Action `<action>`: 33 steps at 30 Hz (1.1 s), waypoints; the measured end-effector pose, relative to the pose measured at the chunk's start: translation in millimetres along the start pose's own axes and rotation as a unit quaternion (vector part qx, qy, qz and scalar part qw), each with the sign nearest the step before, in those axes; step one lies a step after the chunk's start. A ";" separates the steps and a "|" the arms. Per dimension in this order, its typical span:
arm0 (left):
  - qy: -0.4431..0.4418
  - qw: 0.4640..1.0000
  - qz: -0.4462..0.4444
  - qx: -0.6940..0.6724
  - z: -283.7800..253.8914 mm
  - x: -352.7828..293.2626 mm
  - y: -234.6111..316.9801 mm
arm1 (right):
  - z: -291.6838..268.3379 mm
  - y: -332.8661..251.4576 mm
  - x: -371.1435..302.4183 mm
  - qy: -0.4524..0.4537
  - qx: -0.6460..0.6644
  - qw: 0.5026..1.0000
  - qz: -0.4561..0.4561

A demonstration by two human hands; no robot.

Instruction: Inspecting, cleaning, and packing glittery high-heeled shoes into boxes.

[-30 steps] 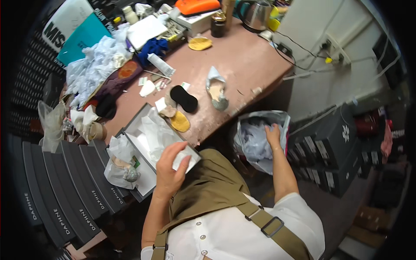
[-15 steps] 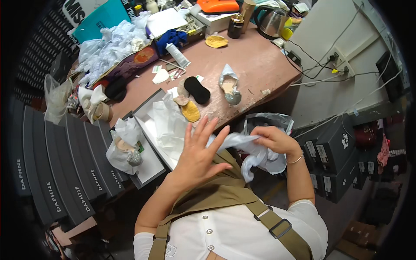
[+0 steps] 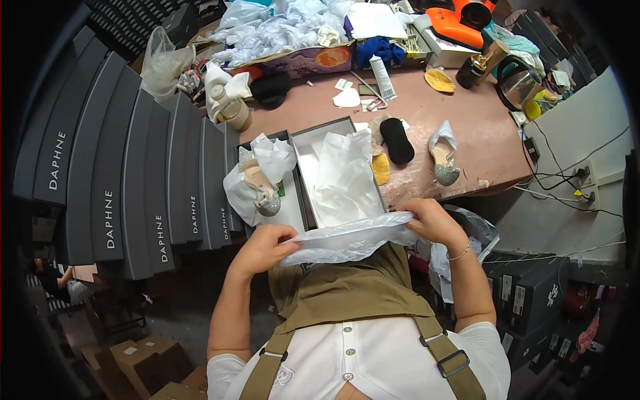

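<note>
A thin, whitish plastic bag (image 3: 350, 243) is stretched sideways in front of my waist. My left hand (image 3: 263, 252) pinches one end, and my right hand (image 3: 433, 223) grips the other, with fingers closed on both sides. Just beyond it lies an open grey shoebox (image 3: 307, 183) with white tissue paper (image 3: 343, 173) in one half. In its other half rests a silvery glitter shoe (image 3: 257, 180), partly wrapped in tissue. Another glitter shoe (image 3: 445, 155), its pointed toe covered in pale wrapping, sits on the table to the right. A black oval pad (image 3: 397, 141) and a yellow pad (image 3: 381, 169) lie between.
Stacked grey shoeboxes (image 3: 143, 193) rise at the left. Across the pink tabletop (image 3: 443, 110) are a box of crumpled plastic (image 3: 280, 33), a white tube (image 3: 383, 79) and a kettle (image 3: 519, 83). A lined bin (image 3: 477, 230) and cables (image 3: 567, 177) are at the right.
My left hand, open and spread before, has closed on the plastic. The bunched plastic is now spread between both hands. The view has turned, so the table shows farther right.
</note>
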State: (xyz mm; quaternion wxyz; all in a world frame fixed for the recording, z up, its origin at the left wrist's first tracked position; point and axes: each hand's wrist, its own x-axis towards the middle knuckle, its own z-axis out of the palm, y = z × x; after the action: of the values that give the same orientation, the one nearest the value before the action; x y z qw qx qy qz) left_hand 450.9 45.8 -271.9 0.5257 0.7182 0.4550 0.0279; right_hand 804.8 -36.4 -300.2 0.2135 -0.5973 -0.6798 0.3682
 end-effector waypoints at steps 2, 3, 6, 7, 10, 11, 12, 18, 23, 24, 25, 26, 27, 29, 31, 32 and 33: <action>0.030 0.999 -0.012 -0.016 0.2 -10.4 -26.5 | -7.8 4.5 -3.4 -0.036 -0.106 0.994 0.008; 0.058 0.984 -0.012 -0.171 4.1 -15.7 -36.7 | -10.2 9.7 -4.1 -0.058 -0.149 0.987 0.024; 0.126 0.831 -0.001 -0.542 16.3 -28.2 -53.9 | -25.4 9.6 -1.5 -0.100 -0.050 0.993 0.043; 0.128 0.847 -0.014 -0.515 17.5 -31.7 -57.4 | -29.9 8.4 -1.1 -0.109 0.020 0.993 0.046; 0.152 0.935 -0.053 -0.316 13.7 -48.2 -67.7 | -39.3 22.4 -7.3 -0.079 -0.019 0.995 0.049; 0.145 0.977 -0.051 -0.148 6.9 -56.7 -69.7 | -44.0 26.4 -10.8 -0.073 -0.031 0.995 0.057; 0.148 0.979 -0.045 -0.134 2.8 -64.7 -68.0 | -49.1 29.2 -14.1 -0.057 0.030 0.995 0.073; 0.406 0.896 0.035 -0.174 -6.4 -64.5 -33.2 | -88.5 28.5 -45.3 0.173 0.327 0.921 0.124; 0.395 0.836 0.343 -0.164 19.4 -50.6 63.1 | -116.9 -63.3 -63.2 0.437 0.091 0.885 -0.133; 0.233 0.893 0.315 -0.221 25.9 -42.6 73.7 | -102.9 -93.5 -62.5 0.430 0.055 0.880 -0.194; 0.094 0.890 0.290 -0.339 41.5 -26.3 83.9 | -89.9 -111.0 -57.3 0.408 -0.076 0.869 -0.270; 0.009 0.866 0.238 -0.440 64.1 -3.3 66.2 | -69.4 -126.1 -51.7 0.374 -0.143 0.859 -0.320; -0.093 0.824 0.182 -0.529 80.6 19.9 54.5 | -50.2 -136.2 -49.1 0.307 -0.123 0.876 -0.351; -0.064 0.744 0.164 -0.645 86.5 27.9 76.9 | 1.0 -129.5 -41.0 0.224 -0.112 0.900 -0.357; -0.017 0.687 0.151 -0.710 85.2 41.1 61.9 | 42.7 -117.6 -39.3 0.150 -0.154 0.923 -0.319; 0.010 0.688 0.135 -0.713 80.7 45.3 49.3 | 58.6 -111.7 -42.2 0.131 -0.149 0.934 -0.299; 0.039 0.686 0.122 -0.716 77.2 48.6 42.8 | 69.5 -106.7 -42.5 0.109 -0.145 0.942 -0.281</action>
State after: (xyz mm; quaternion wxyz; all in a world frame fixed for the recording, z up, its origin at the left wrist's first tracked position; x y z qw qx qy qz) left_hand 546.1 21.3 -294.2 0.8539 0.1706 0.2246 0.4373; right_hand 692.5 -96.4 -257.6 0.2921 -0.4428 -0.8387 0.1233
